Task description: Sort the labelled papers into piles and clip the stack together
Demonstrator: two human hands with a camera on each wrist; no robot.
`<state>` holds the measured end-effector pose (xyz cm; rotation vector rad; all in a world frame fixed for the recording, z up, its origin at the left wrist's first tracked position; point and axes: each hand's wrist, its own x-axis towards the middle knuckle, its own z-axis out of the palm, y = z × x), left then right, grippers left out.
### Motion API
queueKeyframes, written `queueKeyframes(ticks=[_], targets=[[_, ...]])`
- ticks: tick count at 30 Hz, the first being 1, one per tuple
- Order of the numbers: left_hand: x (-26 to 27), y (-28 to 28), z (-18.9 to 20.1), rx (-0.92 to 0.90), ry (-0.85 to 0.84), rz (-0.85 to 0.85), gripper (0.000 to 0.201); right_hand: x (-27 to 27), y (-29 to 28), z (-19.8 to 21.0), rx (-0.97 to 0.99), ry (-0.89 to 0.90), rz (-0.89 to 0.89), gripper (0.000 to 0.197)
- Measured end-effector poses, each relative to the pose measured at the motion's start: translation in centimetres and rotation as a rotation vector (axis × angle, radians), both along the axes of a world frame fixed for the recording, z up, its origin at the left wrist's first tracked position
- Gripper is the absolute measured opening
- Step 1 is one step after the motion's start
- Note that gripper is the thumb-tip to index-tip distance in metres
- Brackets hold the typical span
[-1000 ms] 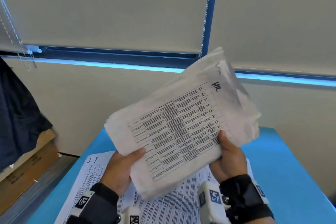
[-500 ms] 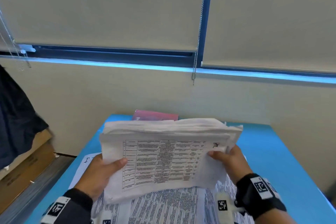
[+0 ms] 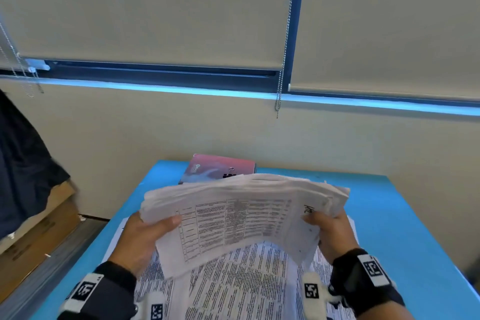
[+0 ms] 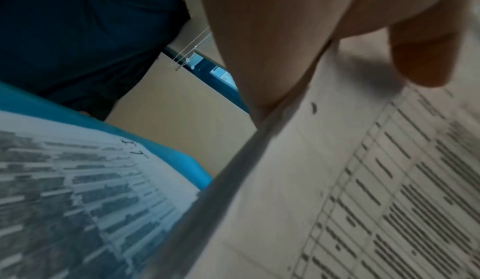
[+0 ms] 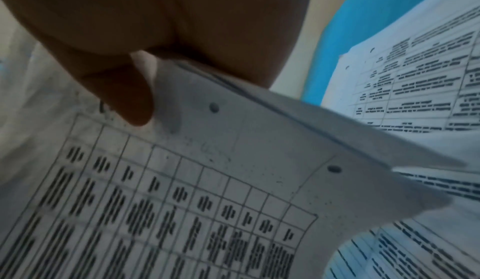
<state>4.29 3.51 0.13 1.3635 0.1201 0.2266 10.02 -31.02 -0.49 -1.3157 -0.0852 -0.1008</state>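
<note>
We hold a thick stack of papers [image 3: 241,218] in the air above the blue table [image 3: 389,228], one hand at each short end. The sheets are thin, white and soft at the edges; the far edge fans out in loose, uneven layers and the near edge sags in a curve between our hands. The top sheet carries a printed grid of narrow rows and columns with dark text blocks, and a handwritten mark near its right end.

Our left hand [image 3: 141,240] grips the left end, the thumb [image 4: 426,57] pressed flat on the top sheet and the palm under the stack; we cannot see the other fingers there. Our right hand [image 3: 331,234] clamps the right end the same way, its thumb [image 5: 124,94] bearing down on the paper beside two small punched holes, the remaining fingers hidden below.

Under the stack, more printed sheets [image 3: 241,283] lie flat on the table, dense with lines of text; in the left wrist view one of them shows a handwritten "I.T" at its corner. At the far end of the table lies a glossy pink and blue booklet [image 3: 213,167] with a black binder clip [image 3: 230,173] resting on it, just behind the raised stack. Both wrists wear dark bands with square black and white markers
</note>
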Motion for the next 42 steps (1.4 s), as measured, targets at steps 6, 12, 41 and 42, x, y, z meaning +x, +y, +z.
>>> queueKeyframes(ticks=[6,12,41,42], targets=[[0.2,1.3,-0.8,0.074,-0.02,-0.049,0.079,0.5,-1.5,-0.1,-0.001,0.058,-0.061,0.041],[0.9,1.3,-1.4,0.071,-0.017,-0.044,0.074,1.0,-0.7,-1.2,-0.469,0.118,0.08,0.046],[2.6,0.9,-0.6,0.049,-0.014,0.141,0.043,3.6,2.7,0.8,-0.207,-0.034,-0.178,0.041],[2.6,1.1,-1.0,0.034,-0.001,0.151,0.045,3.9,2.7,0.6,-0.205,-0.033,-0.184,0.041]])
